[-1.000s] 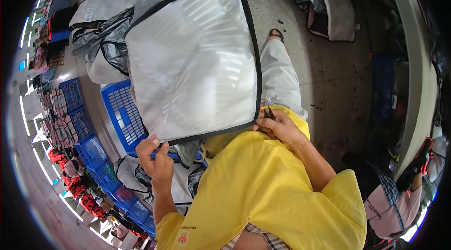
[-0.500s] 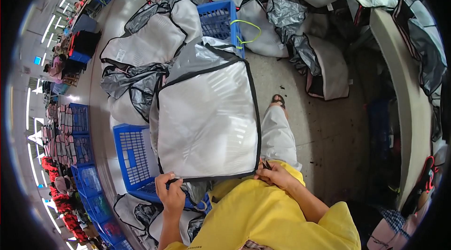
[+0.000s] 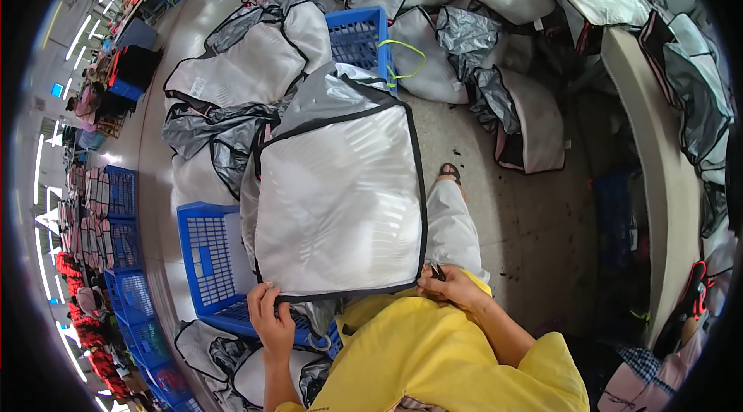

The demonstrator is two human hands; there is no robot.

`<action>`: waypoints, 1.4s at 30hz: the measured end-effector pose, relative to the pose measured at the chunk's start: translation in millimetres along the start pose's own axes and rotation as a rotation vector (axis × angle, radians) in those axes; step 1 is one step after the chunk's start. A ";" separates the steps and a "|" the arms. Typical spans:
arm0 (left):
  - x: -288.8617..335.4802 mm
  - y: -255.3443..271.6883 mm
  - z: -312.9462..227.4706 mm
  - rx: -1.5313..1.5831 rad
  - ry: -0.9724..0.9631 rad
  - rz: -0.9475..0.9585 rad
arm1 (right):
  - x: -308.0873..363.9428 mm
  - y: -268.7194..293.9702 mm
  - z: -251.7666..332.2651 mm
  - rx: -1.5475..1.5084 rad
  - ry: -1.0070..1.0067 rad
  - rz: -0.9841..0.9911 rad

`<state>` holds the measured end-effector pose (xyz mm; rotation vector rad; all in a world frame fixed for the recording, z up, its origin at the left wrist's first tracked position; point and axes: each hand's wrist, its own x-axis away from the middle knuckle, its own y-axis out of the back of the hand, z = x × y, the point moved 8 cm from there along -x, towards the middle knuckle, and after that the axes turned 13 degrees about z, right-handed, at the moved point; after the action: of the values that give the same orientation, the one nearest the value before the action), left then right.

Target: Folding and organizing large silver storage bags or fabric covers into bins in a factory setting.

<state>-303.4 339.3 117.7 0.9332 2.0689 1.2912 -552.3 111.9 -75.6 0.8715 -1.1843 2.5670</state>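
Note:
A white padded panel of an insulated bag (image 3: 340,211) with black binding and a silver lining lies stretched before me. My left hand (image 3: 271,315) is closed on its near left corner, thumb on top. At the near right corner my right hand (image 3: 453,288) pinches the binding. That same hand also holds small dark thread snips (image 3: 438,272), mostly covered by the fingers. Silver lining shows behind the panel's far edge and below its near edge.
A blue crate (image 3: 207,257) stands to the left, another blue crate (image 3: 357,39) beyond the bag. Similar bags (image 3: 240,63) are heaped left and ahead. A pale bench edge (image 3: 646,125) runs along the right. Stacked blue crates (image 3: 128,296) line the far left.
The view has shifted slightly, so the surroundings sit a little differently. Both hands keep hold of the near corners, and the bag stays stretched between them.

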 end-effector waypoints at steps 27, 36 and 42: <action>31.6 -49.2 164.2 0.073 0.515 -0.051 | -45.0 -111.7 150.3 0.931 1.084 -0.108; 41.0 -53.6 173.6 0.090 0.494 -0.053 | -42.0 -126.4 153.6 1.115 1.084 -0.016; 41.3 -52.1 160.1 0.169 0.502 -0.105 | -23.3 -123.3 160.5 1.413 1.106 0.022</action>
<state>-226.7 443.3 2.1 0.5942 2.6033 1.4177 -415.3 76.5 71.1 -0.5467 0.9816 2.8039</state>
